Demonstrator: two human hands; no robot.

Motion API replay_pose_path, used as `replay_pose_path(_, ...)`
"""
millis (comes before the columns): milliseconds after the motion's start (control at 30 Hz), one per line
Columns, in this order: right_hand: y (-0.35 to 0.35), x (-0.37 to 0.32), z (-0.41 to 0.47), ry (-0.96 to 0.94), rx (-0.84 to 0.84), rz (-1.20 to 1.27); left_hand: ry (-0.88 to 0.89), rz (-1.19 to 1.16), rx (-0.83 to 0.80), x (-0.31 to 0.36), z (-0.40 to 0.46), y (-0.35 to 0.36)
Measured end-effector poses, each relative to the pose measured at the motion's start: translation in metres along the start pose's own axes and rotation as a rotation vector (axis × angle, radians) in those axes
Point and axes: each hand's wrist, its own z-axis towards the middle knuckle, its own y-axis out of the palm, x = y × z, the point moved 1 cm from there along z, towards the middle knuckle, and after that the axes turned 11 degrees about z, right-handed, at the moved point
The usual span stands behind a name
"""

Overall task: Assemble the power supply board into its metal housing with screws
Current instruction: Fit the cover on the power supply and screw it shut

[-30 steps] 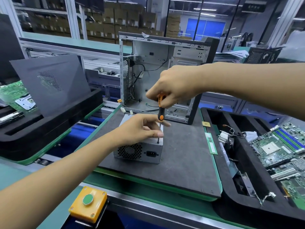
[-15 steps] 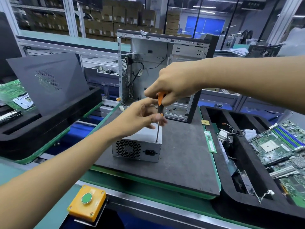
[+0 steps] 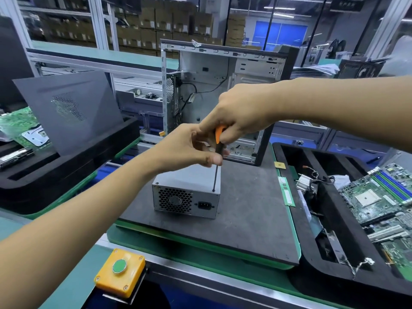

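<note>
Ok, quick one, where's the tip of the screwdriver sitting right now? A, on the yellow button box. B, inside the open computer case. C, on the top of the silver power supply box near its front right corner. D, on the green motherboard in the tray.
C: the screwdriver held by the right hand ends on top of the power supply box near its front right corner.

Across the top of my view, glass partitions [image 3: 256, 21] in pale metal frames show stacked cardboard boxes [image 3: 156, 23] at upper left and a bright blue panel [image 3: 281, 33] at upper right, with ceiling strip lights [image 3: 283, 16] above it.
</note>
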Motion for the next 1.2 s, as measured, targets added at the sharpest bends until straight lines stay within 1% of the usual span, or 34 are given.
replay_pose_path(67,0.0,0.001,-0.001,0.003,0.009,-0.064,-0.001,0.022,0.098,-0.001,0.002,0.007)
replay_pose_path(100,-0.001,0.001,-0.003,0.006,0.013,-0.059,-0.007,-0.003,0.095,-0.004,0.003,0.01)
replay_pose_path(167,-0.002,0.001,-0.005,0.003,0.015,-0.01,-0.007,-0.044,-0.002,-0.008,0.003,0.009)
replay_pose_path(233,-0.002,-0.001,-0.005,-0.05,0.02,-0.007,0.017,-0.036,-0.097,-0.009,0.001,0.002)
replay_pose_path(333,-0.001,-0.001,0.0,-0.03,0.0,0.048,-0.006,-0.045,-0.145,-0.006,-0.001,-0.005)
replay_pose_path(400,0.001,0.001,0.004,0.03,-0.008,0.065,-0.027,0.004,-0.064,-0.004,-0.001,-0.001)
replay_pose_path(467,0.003,0.003,0.005,0.055,0.016,-0.008,-0.034,0.05,0.046,-0.003,0.002,0.005)
replay_pose_path(500,0.002,0.004,0.005,0.053,0.033,-0.038,-0.046,0.032,0.068,-0.004,0.003,0.008)
replay_pose_path(567,0.0,0.004,0.001,0.054,0.045,-0.025,-0.067,-0.003,0.024,-0.003,0.004,0.009)
replay_pose_path(667,-0.002,0.003,-0.001,0.001,0.033,0.019,-0.057,-0.063,-0.142,-0.004,0.003,-0.002)
replay_pose_path(733,0.0,0.001,0.003,-0.021,0.028,0.021,-0.053,-0.081,-0.2,-0.003,0.001,-0.009)
replay_pose_path(767,0.001,0.001,0.005,-0.011,0.023,0.032,-0.059,-0.058,-0.183,-0.001,0.0,-0.011)
replay_pose_path(800,0.001,0.0,0.007,0.004,0.017,0.042,-0.071,-0.033,-0.131,0.0,0.0,-0.009)
replay_pose_path(867,0.001,-0.001,0.01,0.037,0.003,0.024,-0.096,-0.009,0.03,0.0,0.0,0.0)
replay_pose_path(900,0.0,0.0,0.009,0.051,0.005,-0.001,-0.104,-0.014,0.082,-0.001,0.0,0.006)
replay_pose_path(933,-0.001,0.001,0.007,0.057,0.017,-0.016,-0.107,-0.03,0.094,-0.003,0.0,0.011)
replay_pose_path(967,-0.001,0.002,0.005,0.055,0.033,-0.019,-0.109,-0.048,0.068,-0.003,0.0,0.013)
replay_pose_path(1033,-0.001,0.003,0.002,0.038,0.054,0.023,-0.106,-0.094,-0.038,-0.003,-0.001,0.009)
replay_pose_path(1133,-0.003,-0.001,0.002,0.0,0.041,0.06,-0.082,-0.106,-0.17,-0.002,-0.003,-0.003)
replay_pose_path(1167,-0.003,-0.002,0.004,-0.005,0.032,0.05,-0.077,-0.107,-0.169,-0.002,-0.004,-0.004)
replay_pose_path(1200,-0.003,-0.002,0.005,-0.008,0.024,0.037,-0.076,-0.109,-0.131,-0.001,-0.005,-0.002)
